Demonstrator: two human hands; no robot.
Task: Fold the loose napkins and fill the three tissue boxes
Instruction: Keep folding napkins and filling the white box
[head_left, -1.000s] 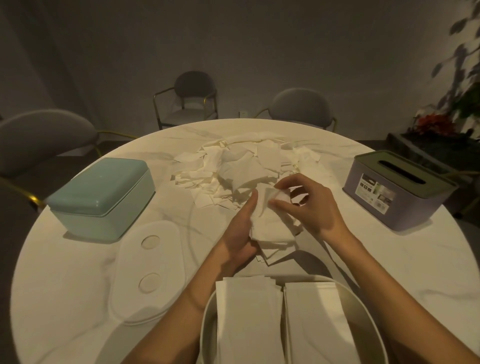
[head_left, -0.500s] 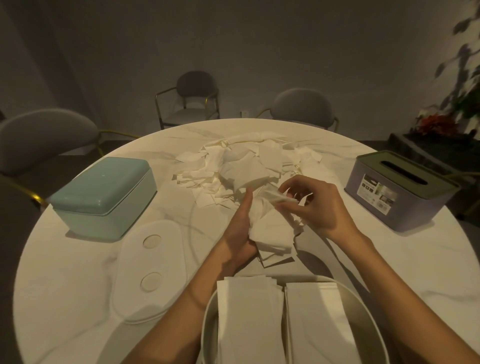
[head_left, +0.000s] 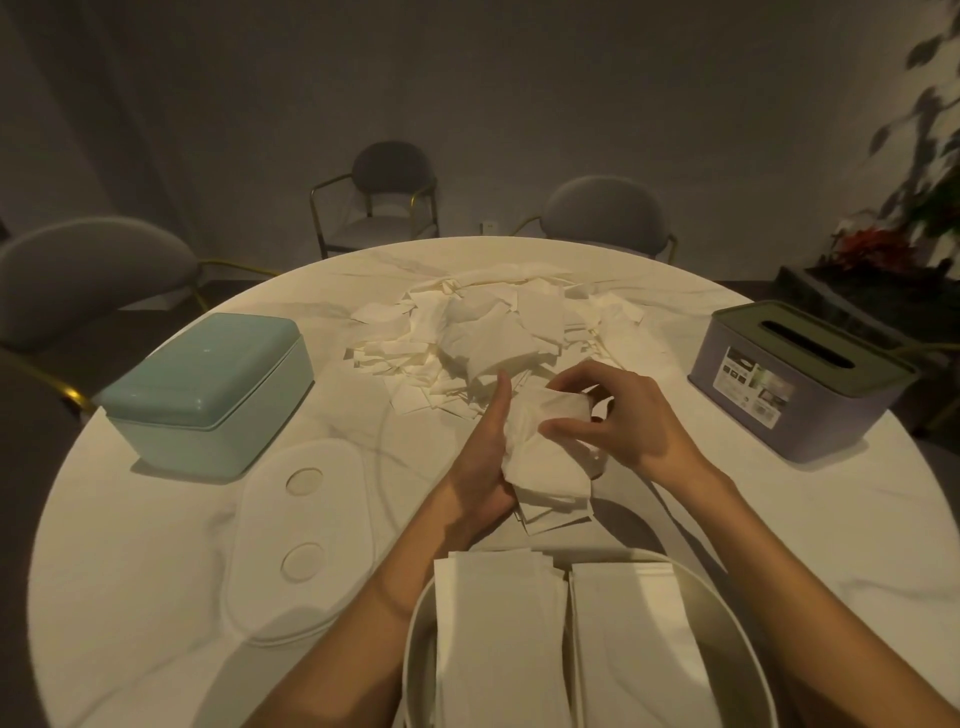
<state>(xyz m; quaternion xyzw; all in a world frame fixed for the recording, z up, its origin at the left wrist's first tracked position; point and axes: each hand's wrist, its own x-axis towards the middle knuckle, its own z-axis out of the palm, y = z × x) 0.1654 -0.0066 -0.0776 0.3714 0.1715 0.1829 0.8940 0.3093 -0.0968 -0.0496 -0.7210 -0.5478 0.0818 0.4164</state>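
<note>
Folding step, I judge: my left hand (head_left: 480, 467) cradles a napkin (head_left: 545, 452) before the pile (head_left: 483, 343), right hand (head_left: 618, 415) pinching its top edge; next, crease and lay it in the near box (head_left: 415, 644).

Both hands hold one napkin (head_left: 545, 447) — left hand (head_left: 480, 467) beneath, right hand (head_left: 613, 415) pinching its top.

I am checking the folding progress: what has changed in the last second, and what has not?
The right hand has folded the top of the napkin down toward the person and now pinches the fold. The left hand still holds the napkin. The pile, the three boxes and the lid have not moved.
</note>
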